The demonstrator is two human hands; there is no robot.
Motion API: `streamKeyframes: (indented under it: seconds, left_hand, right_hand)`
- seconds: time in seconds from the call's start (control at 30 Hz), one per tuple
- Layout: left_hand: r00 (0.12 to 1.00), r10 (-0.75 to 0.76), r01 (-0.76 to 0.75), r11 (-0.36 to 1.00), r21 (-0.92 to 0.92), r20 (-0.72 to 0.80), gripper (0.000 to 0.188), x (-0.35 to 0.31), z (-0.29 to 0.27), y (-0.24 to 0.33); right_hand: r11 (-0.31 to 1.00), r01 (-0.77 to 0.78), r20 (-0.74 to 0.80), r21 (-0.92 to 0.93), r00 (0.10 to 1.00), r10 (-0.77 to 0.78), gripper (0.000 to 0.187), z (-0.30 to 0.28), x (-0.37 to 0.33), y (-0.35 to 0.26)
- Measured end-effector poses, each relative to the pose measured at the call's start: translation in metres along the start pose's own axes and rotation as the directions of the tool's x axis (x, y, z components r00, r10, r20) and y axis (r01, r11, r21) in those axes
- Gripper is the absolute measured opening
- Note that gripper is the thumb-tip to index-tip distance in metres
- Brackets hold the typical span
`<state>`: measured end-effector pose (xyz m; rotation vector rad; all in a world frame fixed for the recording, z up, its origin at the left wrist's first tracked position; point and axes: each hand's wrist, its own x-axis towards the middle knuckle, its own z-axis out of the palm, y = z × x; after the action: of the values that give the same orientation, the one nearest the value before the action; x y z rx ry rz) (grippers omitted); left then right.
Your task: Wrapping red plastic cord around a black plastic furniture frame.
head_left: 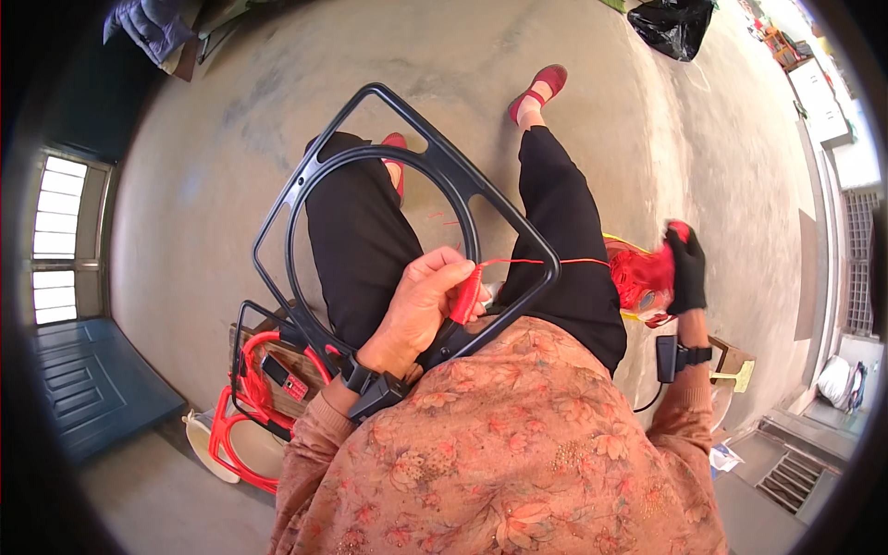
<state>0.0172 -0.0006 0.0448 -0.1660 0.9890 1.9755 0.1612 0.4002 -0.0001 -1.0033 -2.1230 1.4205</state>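
Observation:
A black frame [294,196], squarish outside with a round ring inside, rests tilted across my lap. Bare, my left hand [430,291] pinches a tightly wound red cord [469,298] beside the ring's near right side, thumb and forefinger closed on it. From there a thin red strand [583,260] runs right, across the frame's edge, to a tangled red bundle [634,277] beside my right leg. My right hand [686,270], in a black glove, is closed around red strands at that bundle; motion smears its fingertips.
Red ring-shaped frames [242,442] and a small red-and-black device [284,376] lie at my left on a low stand. A black plastic bag [671,28] sits on the floor at the far right. A yellow-green plastic piece [737,376] is beside my right forearm.

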Motion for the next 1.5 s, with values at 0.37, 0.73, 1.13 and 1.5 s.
streamKeyframes:
  seconds: [0.37,0.73,1.13,1.5]
  left_hand:
    - [0.962,-0.247,0.259,0.96,-0.101,0.12,0.014,0.003,-0.001,-0.011]
    - [0.989,0.042,-0.037,0.999,-0.038,0.143,0.015,0.003,-0.007,-0.021]
    - [0.999,0.006,-0.007,1.0,0.025,0.033,0.014,-0.002,0.0,-0.001]
    - [0.999,0.004,-0.004,1.0,0.002,0.039,0.014,0.0,-0.003,-0.003]
  right_hand:
    - [0.912,-0.295,0.663,0.285,0.748,0.034,0.038,0.196,-0.047,-0.135]
    - [0.782,-0.587,0.965,0.211,0.252,-0.072,0.05,0.178,-0.056,-0.164]
    - [0.991,0.001,0.542,0.136,0.837,-0.075,0.03,0.078,-0.075,-0.04]
    - [0.731,-0.436,0.077,0.525,0.88,0.469,0.038,-0.072,-0.03,0.091]
